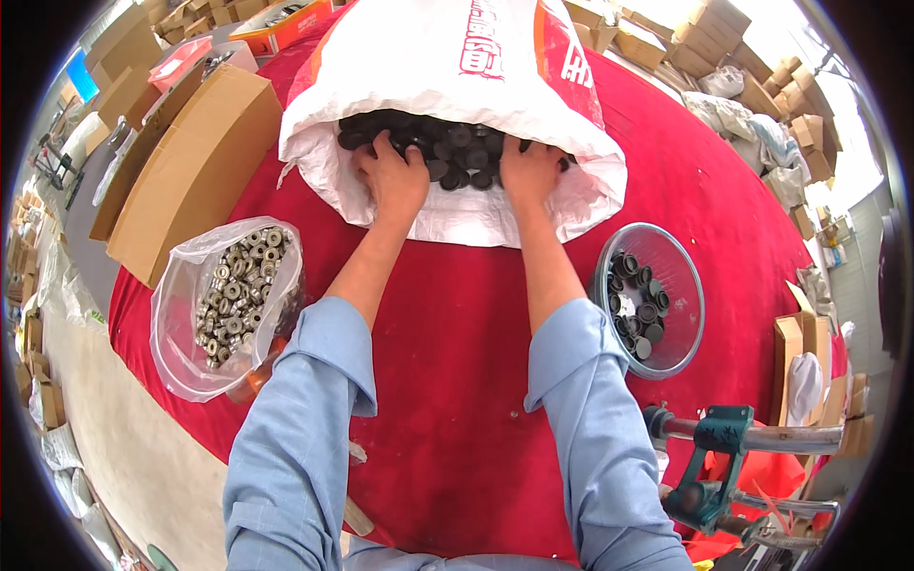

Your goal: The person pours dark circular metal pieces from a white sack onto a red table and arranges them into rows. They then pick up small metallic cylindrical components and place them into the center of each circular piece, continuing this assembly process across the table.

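A white woven sack (438, 76) with red and orange printing lies on its side, its mouth toward me. Inside the mouth is a heap of round black plastic caps (462, 143). My left hand (392, 179) reaches into the left of the opening, thumb and fingers apart, tips among the caps. At the right side of the heap is my right hand (530, 173), fingers stretched forward and partly hidden by the caps and the sack's fold. Neither hand shows a cap gripped in it. Both forearms cross the red cloth (447, 381) in rolled-up blue sleeves.
Left stands a clear plastic bag (176, 324) of small metal bearings, beside a long cardboard box (195, 176). A clear bowl (690, 324) with black caps is at the right. A green metal hand press (719, 466) stands near right. Cardboard boxes (714, 33) fill the background.
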`<state>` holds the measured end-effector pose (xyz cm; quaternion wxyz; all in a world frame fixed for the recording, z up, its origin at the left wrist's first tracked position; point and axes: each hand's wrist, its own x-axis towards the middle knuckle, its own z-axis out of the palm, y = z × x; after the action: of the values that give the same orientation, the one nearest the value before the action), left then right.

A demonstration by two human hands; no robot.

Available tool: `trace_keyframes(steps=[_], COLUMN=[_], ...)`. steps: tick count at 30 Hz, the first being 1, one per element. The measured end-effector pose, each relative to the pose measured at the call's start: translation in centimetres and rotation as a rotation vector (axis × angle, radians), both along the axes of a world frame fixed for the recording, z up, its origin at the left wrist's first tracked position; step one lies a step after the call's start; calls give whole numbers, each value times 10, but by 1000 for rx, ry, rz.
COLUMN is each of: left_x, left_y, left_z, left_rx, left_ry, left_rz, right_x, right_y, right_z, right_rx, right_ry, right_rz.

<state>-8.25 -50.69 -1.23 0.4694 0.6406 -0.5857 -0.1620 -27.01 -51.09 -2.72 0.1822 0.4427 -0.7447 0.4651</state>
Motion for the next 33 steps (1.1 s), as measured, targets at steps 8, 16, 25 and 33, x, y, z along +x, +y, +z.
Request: trace_keyframes(steps=[8,16,25,33], left_x=[-10,-5,1,-3], left_y=[0,11,26,30], left_z=[7,7,7,9], left_rx=[-77,-136,-190,-210], left_ry=[29,70,37,-194], left_rz=[-201,-354,-602,-418], right_x=[38,44,33,6], right_y=[28,36,71,72], right_z=[26,23,27,21], right_rx=[-21,103,239,60], right_ry=[-137,-213,57,-113], right_rz=[376,595,528,267])
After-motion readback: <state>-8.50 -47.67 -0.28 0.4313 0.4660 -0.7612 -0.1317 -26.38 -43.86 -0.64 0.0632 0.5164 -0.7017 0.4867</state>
